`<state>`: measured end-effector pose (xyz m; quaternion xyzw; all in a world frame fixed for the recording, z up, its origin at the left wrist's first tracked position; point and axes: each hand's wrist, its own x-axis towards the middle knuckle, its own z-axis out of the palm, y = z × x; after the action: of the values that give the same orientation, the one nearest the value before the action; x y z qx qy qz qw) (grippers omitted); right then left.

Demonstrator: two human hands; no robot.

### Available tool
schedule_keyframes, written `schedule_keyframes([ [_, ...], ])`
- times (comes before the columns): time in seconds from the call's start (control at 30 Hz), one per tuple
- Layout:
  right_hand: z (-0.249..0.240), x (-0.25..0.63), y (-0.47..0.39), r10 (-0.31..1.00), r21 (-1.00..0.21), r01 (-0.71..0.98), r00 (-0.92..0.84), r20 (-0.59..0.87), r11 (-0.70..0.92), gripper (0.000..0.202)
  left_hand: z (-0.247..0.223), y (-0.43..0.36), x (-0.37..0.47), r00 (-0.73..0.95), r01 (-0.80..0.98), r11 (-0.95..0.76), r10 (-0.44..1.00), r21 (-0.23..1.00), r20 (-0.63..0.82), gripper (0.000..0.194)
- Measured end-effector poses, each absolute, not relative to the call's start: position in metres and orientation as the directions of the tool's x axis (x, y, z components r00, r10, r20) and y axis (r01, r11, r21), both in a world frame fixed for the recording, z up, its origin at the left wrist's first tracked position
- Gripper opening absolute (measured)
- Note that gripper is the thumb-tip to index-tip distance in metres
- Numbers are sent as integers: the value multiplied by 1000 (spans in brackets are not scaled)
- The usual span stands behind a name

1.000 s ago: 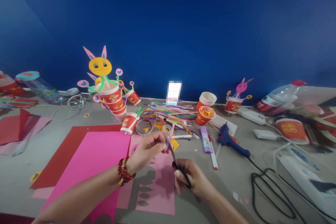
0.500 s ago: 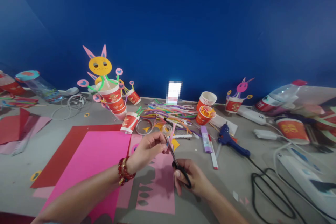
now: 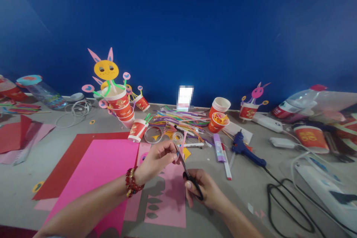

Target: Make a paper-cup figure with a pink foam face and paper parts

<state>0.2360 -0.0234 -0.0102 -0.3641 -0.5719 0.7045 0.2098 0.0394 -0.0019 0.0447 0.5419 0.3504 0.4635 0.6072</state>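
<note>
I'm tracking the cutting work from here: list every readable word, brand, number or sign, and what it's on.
None reads clearly.
Red-and-white bottle label: white marking, too blurred.
Large orange-red cup at right: yellow marks, too blurred.
Bright upright screen: pixelated, unreadable.
White pen: any print too small.
Purple glue stick: label too small.
Scissors: no lettering visible.

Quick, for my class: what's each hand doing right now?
Left hand: closed in a pinch; what it pinches is too small to tell.
Right hand: closed, holding the scissors by their black handles.
</note>
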Motion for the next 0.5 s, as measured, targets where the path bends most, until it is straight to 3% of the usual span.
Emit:
schedule_keyframes([
  [0.5,-10,235,-23,713,-962,89,-654,-253,-259,58,45,-2,39,327,-186,-20,942,982,81,11],
])
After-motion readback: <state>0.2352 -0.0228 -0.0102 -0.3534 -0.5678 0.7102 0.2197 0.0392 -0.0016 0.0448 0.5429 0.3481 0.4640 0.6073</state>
